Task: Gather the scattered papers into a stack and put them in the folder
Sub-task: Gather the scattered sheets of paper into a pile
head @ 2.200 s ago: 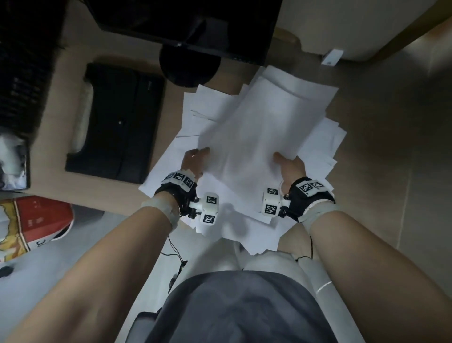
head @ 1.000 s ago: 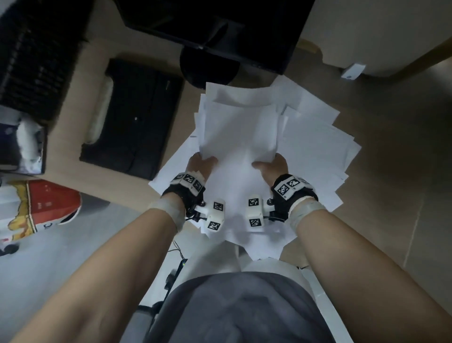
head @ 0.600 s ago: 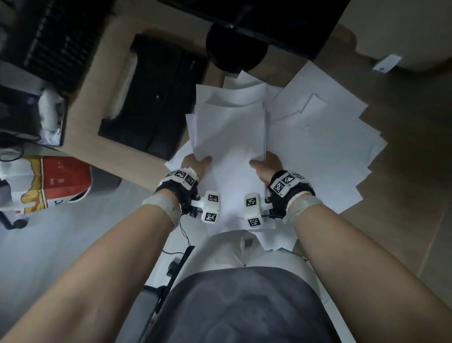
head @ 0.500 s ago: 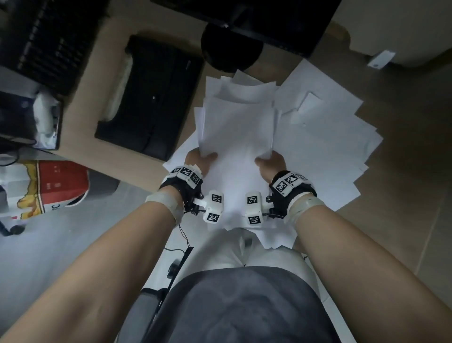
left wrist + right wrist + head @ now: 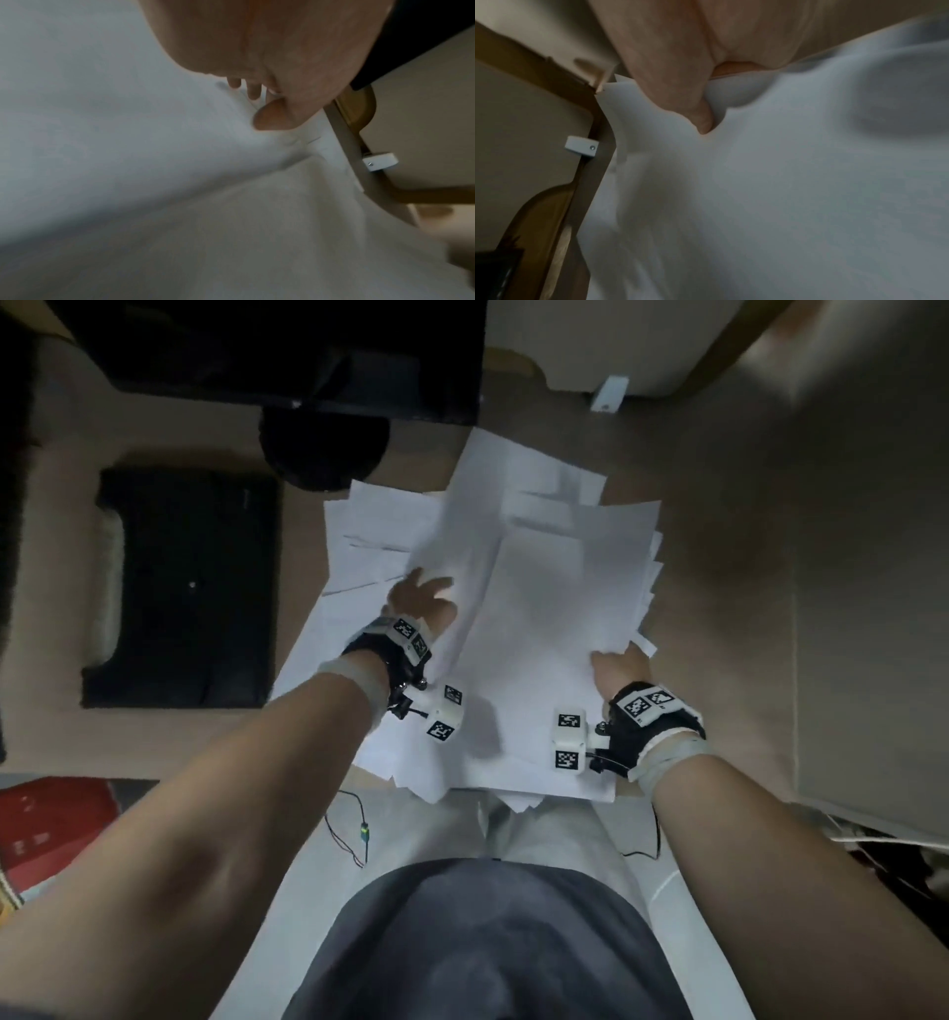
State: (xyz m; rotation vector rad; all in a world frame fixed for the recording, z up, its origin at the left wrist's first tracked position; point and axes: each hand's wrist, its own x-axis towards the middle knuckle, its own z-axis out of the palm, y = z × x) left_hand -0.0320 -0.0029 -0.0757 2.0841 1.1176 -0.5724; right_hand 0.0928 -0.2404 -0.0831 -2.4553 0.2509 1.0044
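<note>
A loose pile of white papers lies fanned out on the wooden desk, overhanging its front edge. My left hand is at the pile's left side, its fingers straight and spread, touching the sheets. My right hand pinches the right edge of the papers, thumb on top and fingers underneath. The black folder lies flat to the left of the pile, apart from both hands.
A dark monitor and its round base stand just behind the papers. A small white bracket sits at the desk's back edge. A red box is on the floor at lower left. Thin wires hang below the desk edge.
Both hands held a narrow bunch of sheets close together. Now they are spread apart: the left has let go and reaches left with fingers spread, the right grips the pile's right edge.
</note>
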